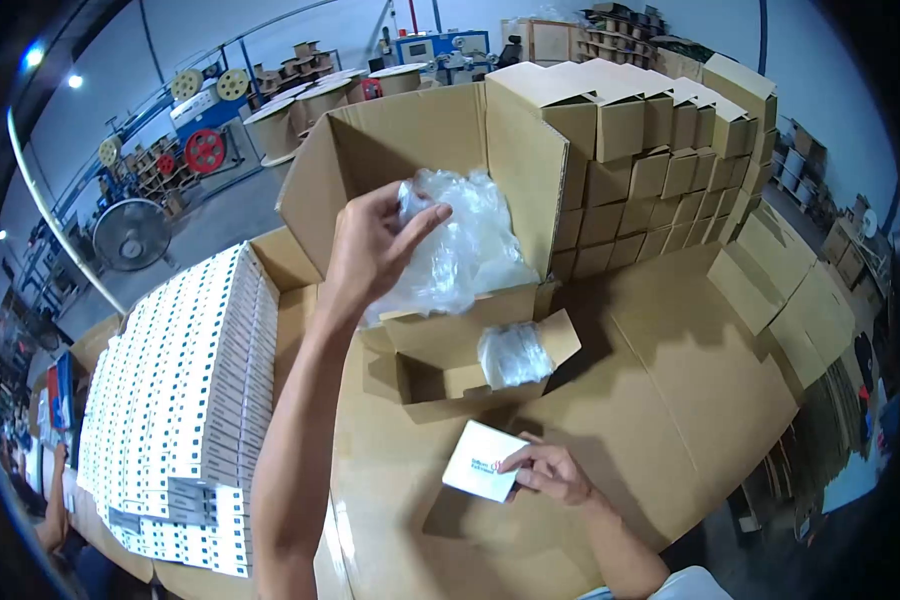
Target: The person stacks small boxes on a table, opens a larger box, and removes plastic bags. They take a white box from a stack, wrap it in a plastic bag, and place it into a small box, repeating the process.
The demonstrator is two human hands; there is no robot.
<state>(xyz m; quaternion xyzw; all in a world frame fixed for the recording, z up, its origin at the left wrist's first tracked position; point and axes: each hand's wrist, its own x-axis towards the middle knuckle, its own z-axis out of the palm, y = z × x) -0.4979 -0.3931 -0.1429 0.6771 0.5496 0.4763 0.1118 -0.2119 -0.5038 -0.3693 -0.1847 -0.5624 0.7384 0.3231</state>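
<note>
The right hand (550, 472) holds a flat white square (478, 462) by its edge, with the fingers close together. The square has small dark and red print on it, and it is held above the brown tabletop (640, 440), in front of a small open box (455, 407). A clear plastic packet (515, 355) sits at the right side of that box.

The left hand (378, 235) is up at a big open box (530, 150), by a heap of clear plastic bags (465, 245). Its thumb and fingers are apart with plastic between them, but I cannot tell if they grip it.

White boxes (175, 390) are piled on the left, and brown boxes (660, 190) are stacked at the back right.
</note>
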